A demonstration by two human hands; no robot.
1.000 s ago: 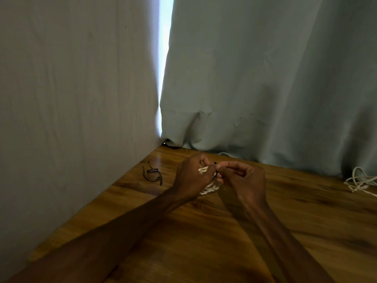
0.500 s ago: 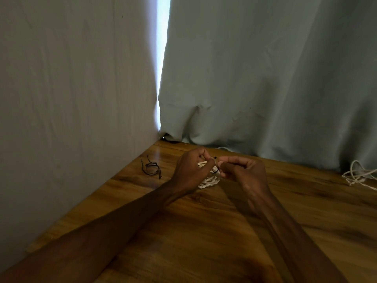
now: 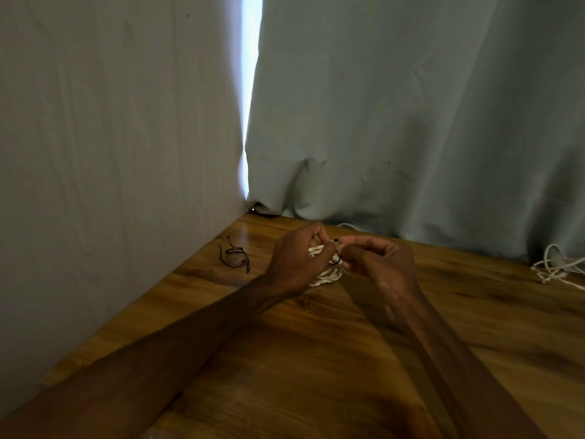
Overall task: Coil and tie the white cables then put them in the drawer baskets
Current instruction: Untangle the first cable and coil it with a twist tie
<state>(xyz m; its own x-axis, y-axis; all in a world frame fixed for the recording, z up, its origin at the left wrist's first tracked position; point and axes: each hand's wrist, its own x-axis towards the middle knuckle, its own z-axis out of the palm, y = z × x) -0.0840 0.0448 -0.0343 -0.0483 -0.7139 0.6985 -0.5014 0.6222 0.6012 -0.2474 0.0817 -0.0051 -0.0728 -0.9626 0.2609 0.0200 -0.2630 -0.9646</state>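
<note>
White coiled cable bundle [image 3: 326, 274] clasped by fingers [image 3: 315, 232] of the left hand [image 3: 294, 260]; right hand [image 3: 384, 264] fingers pinch its thin black tie [image 3: 336, 240].

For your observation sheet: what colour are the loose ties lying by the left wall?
The loose ties are black, seen best in the head view.

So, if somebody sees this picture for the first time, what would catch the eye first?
Probably the two hands meeting over the brown wooden table: the left hand grips a coiled white cable, and the right hand pinches a thin black tie at it. Next comes the bright slit of light between the grey curtains in the corner, then the loose white cable at the far right edge.
</note>
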